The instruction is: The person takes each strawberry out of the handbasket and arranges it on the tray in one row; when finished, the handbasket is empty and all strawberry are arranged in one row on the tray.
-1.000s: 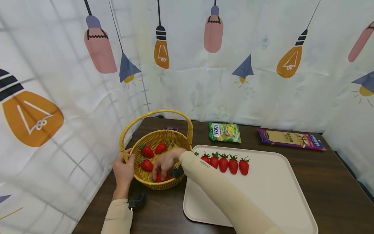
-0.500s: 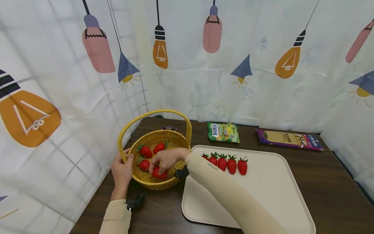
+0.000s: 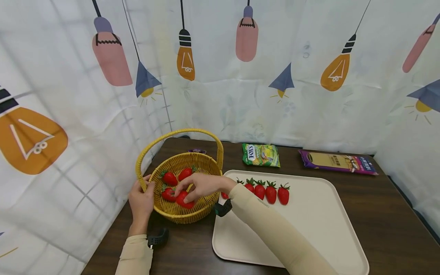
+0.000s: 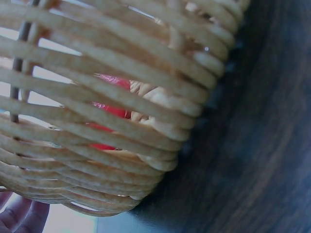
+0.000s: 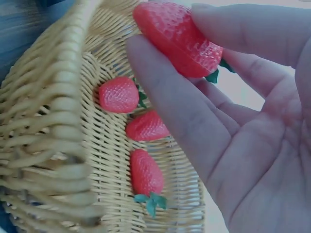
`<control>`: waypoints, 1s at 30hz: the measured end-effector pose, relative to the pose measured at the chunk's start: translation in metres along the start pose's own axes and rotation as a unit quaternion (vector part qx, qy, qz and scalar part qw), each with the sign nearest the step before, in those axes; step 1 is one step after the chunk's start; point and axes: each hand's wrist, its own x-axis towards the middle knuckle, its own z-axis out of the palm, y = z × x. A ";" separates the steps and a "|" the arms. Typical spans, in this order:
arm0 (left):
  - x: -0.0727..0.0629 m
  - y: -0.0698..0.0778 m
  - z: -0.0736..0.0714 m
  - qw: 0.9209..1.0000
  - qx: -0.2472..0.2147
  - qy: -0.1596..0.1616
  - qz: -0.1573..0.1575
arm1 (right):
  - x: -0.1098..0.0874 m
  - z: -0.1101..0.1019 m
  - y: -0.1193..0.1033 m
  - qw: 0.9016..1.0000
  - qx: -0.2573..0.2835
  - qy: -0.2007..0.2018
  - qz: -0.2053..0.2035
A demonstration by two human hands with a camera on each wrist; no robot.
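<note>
The left hand (image 3: 141,200) grips the left side of the basket (image 3: 183,219). Three strawberries (image 3: 169,178) lie inside the basket. Over the basket, the right hand (image 3: 203,186) pinches another strawberry (image 3: 185,201). This looks like the picking-up step; the next move likely needs a snug pinch, lifting clear of the basket.

Your right hand (image 3: 203,186) has lifted 1 strawberry (image 3: 184,201) off the basket's (image 3: 180,218) floor at 6 o'clock, up toward 11 o'clock.
</note>
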 end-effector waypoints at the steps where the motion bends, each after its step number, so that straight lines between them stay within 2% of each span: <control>1: 0.000 0.000 0.000 1.000 -0.001 0.000 0.001 | -0.003 0.001 0.001 1.000 0.004 0.006 -0.002; 4: 0.000 0.000 0.000 1.000 -0.002 0.002 0.001 | -0.011 0.003 0.006 0.999 0.023 0.026 -0.017; 6: 0.000 -0.001 0.000 1.000 -0.003 0.005 0.001 | -0.018 0.006 0.011 0.997 0.054 0.041 -0.027; 9: 0.000 -0.001 0.001 1.000 -0.005 0.007 0.003 | -0.030 0.009 0.019 0.992 0.086 0.077 -0.043; 13: 0.001 0.000 0.001 1.000 -0.009 0.005 0.007 | -0.045 0.010 0.028 0.983 0.131 0.124 -0.037; 18: 0.000 0.000 -0.001 1.000 -0.005 0.004 -0.001 | -0.059 0.015 0.038 0.972 0.169 0.157 -0.034; 25: 0.002 -0.001 0.000 1.000 -0.004 0.007 0.002 | -0.077 0.023 0.046 0.959 0.183 0.215 -0.028; 30: 0.002 0.000 0.002 1.000 -0.011 0.007 0.004 | -0.095 0.024 0.053 0.957 0.154 0.246 -0.020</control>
